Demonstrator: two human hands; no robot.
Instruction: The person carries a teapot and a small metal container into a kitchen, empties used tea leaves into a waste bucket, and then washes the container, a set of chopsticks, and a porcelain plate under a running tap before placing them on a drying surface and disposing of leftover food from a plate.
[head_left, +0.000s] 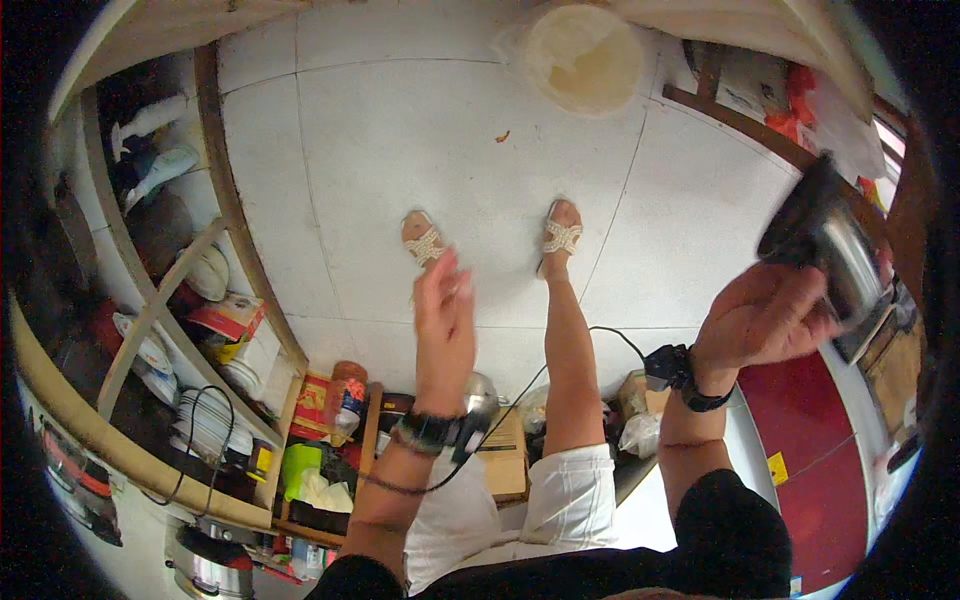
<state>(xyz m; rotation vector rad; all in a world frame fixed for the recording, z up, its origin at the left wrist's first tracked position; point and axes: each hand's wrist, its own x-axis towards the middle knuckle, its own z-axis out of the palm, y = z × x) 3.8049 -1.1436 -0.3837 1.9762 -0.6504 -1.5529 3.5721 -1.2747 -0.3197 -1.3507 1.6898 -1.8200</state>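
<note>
My right hand (772, 315), at the right, grips a black and shiny steel utensil (847, 259). Motion blur and my fingers hide part of it, so its exact kind is unclear. My left hand (444, 300) hangs in front of me over the pale tiled floor (450, 157), blurred and holding nothing. Its fingers are loosely bent. Each wrist wears a dark strapped device, and a thin black cable (517, 401) runs between them.
Wooden shelves (247, 247) at the left hold plates (210, 424) and boxes. A translucent round tub (585, 60) stands at the far end. A cardboard box (504, 454) lies behind my legs. A dark red panel (806, 457) is at the right.
</note>
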